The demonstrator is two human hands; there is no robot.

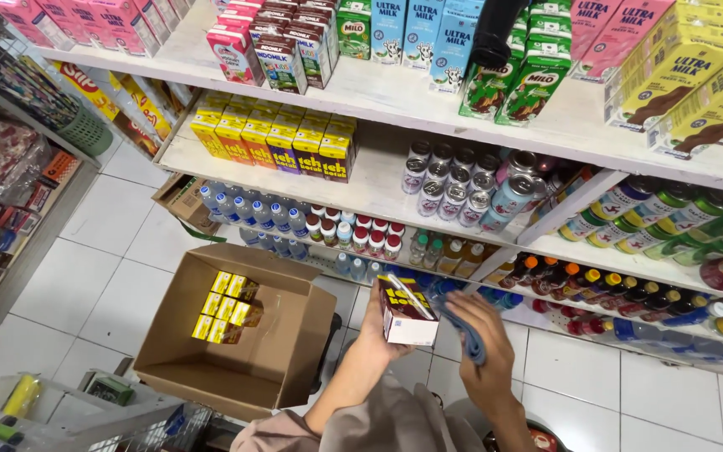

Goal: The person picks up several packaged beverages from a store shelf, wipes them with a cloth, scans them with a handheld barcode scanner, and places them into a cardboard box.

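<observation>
Left grip around carton (right: cloth).

Tiled floor under open, perhaps half-empty carton

The scene is evenly, brightly lit, seemingly from overhead; shelves are bowed by wide-angle distortion, and edges are slightly softened.
</observation>
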